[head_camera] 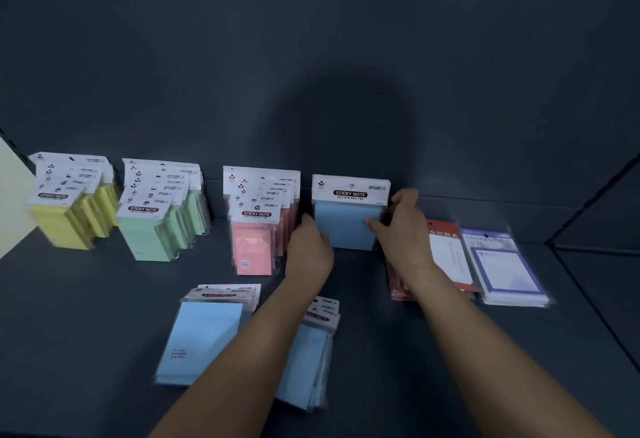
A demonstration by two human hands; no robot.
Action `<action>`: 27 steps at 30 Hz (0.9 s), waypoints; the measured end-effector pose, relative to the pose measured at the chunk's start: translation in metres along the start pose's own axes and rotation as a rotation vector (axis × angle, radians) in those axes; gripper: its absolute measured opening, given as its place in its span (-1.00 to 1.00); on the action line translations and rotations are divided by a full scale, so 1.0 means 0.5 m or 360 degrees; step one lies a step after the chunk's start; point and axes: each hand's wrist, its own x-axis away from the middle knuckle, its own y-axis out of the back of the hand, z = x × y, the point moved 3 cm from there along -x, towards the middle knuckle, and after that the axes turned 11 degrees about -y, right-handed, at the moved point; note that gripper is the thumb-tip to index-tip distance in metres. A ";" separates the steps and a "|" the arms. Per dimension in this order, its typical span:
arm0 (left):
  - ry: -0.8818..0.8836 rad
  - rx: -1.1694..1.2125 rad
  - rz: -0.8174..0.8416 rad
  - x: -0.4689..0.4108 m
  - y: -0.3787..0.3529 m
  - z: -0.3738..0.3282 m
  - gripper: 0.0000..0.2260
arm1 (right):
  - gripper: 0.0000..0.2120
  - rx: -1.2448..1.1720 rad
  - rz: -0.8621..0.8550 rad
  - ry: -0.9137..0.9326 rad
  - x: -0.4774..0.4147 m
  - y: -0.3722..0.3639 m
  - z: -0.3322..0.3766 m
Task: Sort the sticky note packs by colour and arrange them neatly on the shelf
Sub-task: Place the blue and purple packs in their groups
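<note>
An upright blue sticky note pack leans against the dark back wall of the shelf. My left hand holds its lower left edge and my right hand grips its right side, thumb on the front. Left of it stand rows of pink packs, green packs and yellow packs. Two piles of blue packs lie flat nearer to me, one on the left, one partly under my left forearm.
Red-bordered packs and blue-bordered white packs lie flat at the right, partly behind my right forearm. The dark shelf floor runs to a side wall on the right. A pale panel shows at far left.
</note>
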 end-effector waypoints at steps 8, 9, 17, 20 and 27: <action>-0.0197 0.0017 0.0301 0.125 0.100 0.001 -0.70 | -0.83 -0.0033 -0.0175 0.0073 0.099 0.066 0.008; -0.0180 -0.0009 0.0278 0.146 0.116 0.006 -0.74 | -0.88 0.0019 -0.0081 0.0104 0.127 0.067 0.009; -0.0180 0.0069 0.0125 0.271 0.124 0.046 -0.66 | -0.71 0.0216 0.0512 0.0132 0.281 -0.016 0.007; -0.0182 0.0145 -0.0004 0.281 0.128 0.051 -0.60 | -0.54 -0.0063 0.0590 -0.0034 0.256 -0.040 0.018; -0.0212 0.0054 -0.0285 0.294 0.193 0.079 -0.63 | -0.46 -0.0528 0.0498 -0.0219 0.170 -0.065 0.046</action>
